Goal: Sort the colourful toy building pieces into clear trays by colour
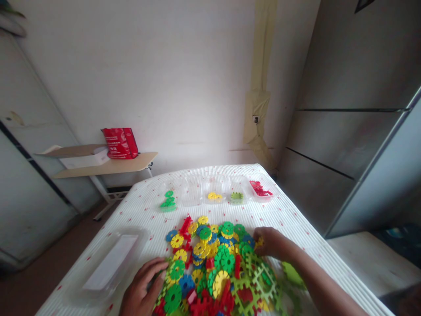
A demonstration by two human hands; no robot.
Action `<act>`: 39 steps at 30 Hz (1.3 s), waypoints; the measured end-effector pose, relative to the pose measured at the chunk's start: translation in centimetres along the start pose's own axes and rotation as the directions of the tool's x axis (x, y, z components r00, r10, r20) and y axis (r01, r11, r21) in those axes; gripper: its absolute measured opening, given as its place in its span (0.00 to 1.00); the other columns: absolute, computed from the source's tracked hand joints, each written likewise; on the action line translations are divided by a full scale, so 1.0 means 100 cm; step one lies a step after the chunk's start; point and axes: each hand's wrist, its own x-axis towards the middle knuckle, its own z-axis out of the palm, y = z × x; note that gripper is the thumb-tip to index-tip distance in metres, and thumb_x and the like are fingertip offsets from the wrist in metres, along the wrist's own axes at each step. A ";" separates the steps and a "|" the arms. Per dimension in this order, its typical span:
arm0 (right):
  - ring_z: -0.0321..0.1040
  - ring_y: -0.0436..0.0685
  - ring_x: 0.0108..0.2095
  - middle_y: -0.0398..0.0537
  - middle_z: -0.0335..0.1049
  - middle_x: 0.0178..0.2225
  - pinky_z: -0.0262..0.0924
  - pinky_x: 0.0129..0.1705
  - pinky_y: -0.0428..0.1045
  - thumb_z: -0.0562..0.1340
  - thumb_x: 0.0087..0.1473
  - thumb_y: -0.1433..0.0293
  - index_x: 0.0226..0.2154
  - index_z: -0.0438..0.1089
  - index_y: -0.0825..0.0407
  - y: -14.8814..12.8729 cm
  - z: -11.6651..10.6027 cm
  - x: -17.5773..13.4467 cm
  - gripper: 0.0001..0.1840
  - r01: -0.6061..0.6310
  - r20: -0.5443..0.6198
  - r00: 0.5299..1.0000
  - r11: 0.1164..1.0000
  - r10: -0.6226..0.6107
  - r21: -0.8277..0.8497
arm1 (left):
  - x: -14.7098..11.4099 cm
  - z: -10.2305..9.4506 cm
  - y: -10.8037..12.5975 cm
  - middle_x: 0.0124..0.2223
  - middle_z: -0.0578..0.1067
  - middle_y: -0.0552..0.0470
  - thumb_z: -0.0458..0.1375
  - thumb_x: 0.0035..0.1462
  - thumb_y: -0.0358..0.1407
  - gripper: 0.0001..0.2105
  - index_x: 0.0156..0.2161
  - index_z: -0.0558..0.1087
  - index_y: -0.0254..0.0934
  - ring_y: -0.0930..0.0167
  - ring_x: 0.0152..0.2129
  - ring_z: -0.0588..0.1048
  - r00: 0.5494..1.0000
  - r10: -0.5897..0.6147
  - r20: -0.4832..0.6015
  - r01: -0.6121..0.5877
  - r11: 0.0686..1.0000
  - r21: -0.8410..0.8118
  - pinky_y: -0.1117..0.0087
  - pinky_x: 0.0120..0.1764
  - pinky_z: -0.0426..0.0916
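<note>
A heap of plastic interlocking pieces covers the near middle of the table: green notched discs (224, 259), yellow notched discs (221, 283), blue discs (187, 284), red pieces (202, 303) and light green toothed square frames (245, 292). My left hand (144, 285) rests against the heap's left edge, fingers slightly curved and thumb apart, with no piece visible in it. At the heap's right edge, my right hand (270, 241) is closed on a yellow notched disc (259, 242), partly hidden by the fingers.
Small clear boxes line the table's far side, holding green discs (168, 202), yellow discs (214, 196), a light green frame (237, 196) and red pieces (260, 188). A clear lid (140, 256) lies left. A refrigerator (342, 127) stands right; a side table (131, 164) bears a red bag (121, 143).
</note>
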 end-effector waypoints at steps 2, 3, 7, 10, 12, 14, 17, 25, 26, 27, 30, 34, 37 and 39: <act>0.60 0.50 0.27 0.43 0.69 0.27 0.48 0.25 0.43 0.61 0.34 0.72 0.27 0.69 0.52 -0.003 0.002 0.000 0.11 0.000 0.006 1.000 1.000 0.000 -0.012 | 0.000 0.000 0.000 0.43 0.76 0.50 0.52 0.50 0.47 0.15 0.36 0.76 0.42 0.66 0.40 0.74 1.000 0.003 0.002 -0.003 1.000 0.004 0.67 0.44 0.70; 0.59 0.49 0.26 0.42 0.67 0.26 0.46 0.24 0.43 0.61 0.33 0.72 0.26 0.68 0.52 -0.004 0.003 0.001 0.09 0.005 0.012 1.000 1.000 -0.004 -0.012 | 0.000 0.000 -0.001 0.43 0.76 0.50 0.52 0.50 0.47 0.15 0.36 0.76 0.42 0.66 0.40 0.74 1.000 0.004 0.003 -0.004 1.000 0.006 0.67 0.44 0.70; 0.54 0.46 0.23 0.39 0.63 0.22 0.42 0.21 0.42 0.59 0.32 0.75 0.22 0.64 0.53 -0.007 0.001 0.002 0.08 0.041 0.021 0.999 0.998 -0.042 0.047 | 0.000 0.000 -0.001 0.43 0.76 0.50 0.52 0.50 0.47 0.15 0.36 0.76 0.43 0.65 0.41 0.74 1.000 0.004 0.015 -0.004 1.000 0.004 0.65 0.44 0.70; 0.54 0.45 0.22 0.37 0.60 0.21 0.44 0.20 0.41 0.58 0.31 0.77 0.22 0.61 0.53 -0.009 -0.002 0.002 0.08 0.016 0.084 0.996 0.977 -0.034 0.214 | 0.000 -0.001 -0.001 0.43 0.76 0.50 0.51 0.50 0.47 0.15 0.36 0.76 0.43 0.65 0.41 0.74 1.000 -0.001 0.016 0.001 1.000 -0.003 0.65 0.44 0.70; 0.54 0.44 0.20 0.36 0.57 0.19 0.46 0.19 0.41 0.58 0.31 0.77 0.21 0.60 0.53 -0.008 -0.006 0.003 0.08 -0.062 0.138 0.990 0.935 0.015 0.350 | 0.000 0.000 -0.001 0.43 0.76 0.49 0.51 0.50 0.47 0.16 0.36 0.76 0.42 0.66 0.41 0.74 1.000 0.000 0.011 0.000 1.000 -0.006 0.66 0.44 0.70; 0.53 0.44 0.18 0.35 0.55 0.17 0.48 0.18 0.41 0.57 0.32 0.75 0.21 0.58 0.52 -0.004 -0.011 0.003 0.07 -0.128 0.125 0.989 0.879 0.078 0.460 | 0.000 0.000 -0.002 0.43 0.76 0.49 0.52 0.50 0.47 0.16 0.36 0.76 0.42 0.66 0.41 0.74 1.000 0.005 0.009 -0.005 1.000 -0.005 0.66 0.44 0.70; 0.53 0.44 0.16 0.35 0.56 0.17 0.48 0.15 0.41 0.58 0.35 0.71 0.22 0.58 0.52 0.005 -0.019 0.001 0.06 -0.122 0.052 0.992 0.818 0.113 0.563 | 0.001 0.001 -0.001 0.43 0.76 0.49 0.52 0.50 0.47 0.16 0.36 0.76 0.42 0.66 0.41 0.74 1.000 0.008 0.006 -0.008 1.000 -0.009 0.66 0.44 0.70; 0.54 0.43 0.16 0.37 0.61 0.18 0.48 0.17 0.41 0.61 0.36 0.71 0.27 0.67 0.56 0.018 -0.029 -0.007 0.10 -0.093 0.211 0.974 0.708 -0.081 0.701 | 0.000 0.000 0.000 0.43 0.76 0.49 0.51 0.50 0.48 0.16 0.36 0.76 0.43 0.65 0.41 0.74 1.000 0.002 0.013 -0.002 1.000 -0.010 0.64 0.45 0.70; 0.54 0.43 0.17 0.38 0.62 0.20 0.47 0.17 0.40 0.62 0.36 0.70 0.29 0.67 0.56 0.018 -0.029 -0.007 0.12 -0.083 0.199 0.975 0.661 -0.101 0.746 | 0.000 0.000 -0.001 0.43 0.75 0.49 0.51 0.50 0.48 0.16 0.36 0.76 0.43 0.65 0.41 0.74 1.000 0.005 0.016 -0.005 1.000 -0.012 0.64 0.45 0.70; 0.54 0.42 0.17 0.38 0.63 0.20 0.46 0.16 0.40 0.63 0.36 0.69 0.30 0.67 0.56 0.017 -0.028 -0.006 0.13 -0.075 0.181 0.976 0.604 -0.118 0.794 | 0.000 0.000 -0.001 0.43 0.75 0.49 0.51 0.50 0.47 0.16 0.36 0.76 0.43 0.65 0.41 0.74 1.000 0.007 0.018 -0.007 1.000 -0.014 0.65 0.45 0.70; 0.51 0.41 0.15 0.37 0.61 0.20 0.41 0.15 0.40 0.65 0.35 0.65 0.28 0.65 0.55 0.013 -0.022 -0.001 0.15 -0.063 0.125 0.984 0.413 -0.124 0.908 | 0.000 0.000 0.000 0.43 0.75 0.49 0.51 0.50 0.47 0.16 0.36 0.76 0.42 0.65 0.41 0.74 1.000 0.007 0.017 -0.007 1.000 -0.015 0.65 0.45 0.70; 0.49 0.41 0.13 0.35 0.59 0.16 0.38 0.13 0.40 0.64 0.37 0.62 0.26 0.62 0.53 0.001 -0.005 0.005 0.15 -0.108 0.156 0.979 0.306 -0.135 0.946 | 0.002 -0.001 0.002 0.43 0.76 0.49 0.51 0.51 0.46 0.15 0.36 0.76 0.43 0.66 0.41 0.74 1.000 0.015 0.013 -0.015 1.000 -0.017 0.65 0.45 0.70; 0.48 0.41 0.13 0.33 0.57 0.14 0.38 0.13 0.39 0.65 0.37 0.63 0.24 0.60 0.53 -0.014 0.004 0.007 0.15 -0.122 0.191 0.969 0.370 -0.157 0.921 | 0.001 -0.001 0.003 0.43 0.76 0.49 0.51 0.51 0.46 0.15 0.36 0.76 0.43 0.66 0.41 0.74 1.000 0.021 0.008 -0.021 0.999 -0.025 0.65 0.45 0.70; 0.48 0.41 0.13 0.33 0.56 0.14 0.41 0.14 0.39 0.66 0.35 0.64 0.22 0.59 0.53 -0.024 0.005 0.009 0.16 -0.101 0.183 0.973 0.447 -0.144 0.889 | 0.001 0.000 0.003 0.43 0.75 0.49 0.51 0.51 0.46 0.15 0.36 0.76 0.42 0.66 0.41 0.74 1.000 0.018 0.000 -0.018 1.000 -0.024 0.65 0.45 0.70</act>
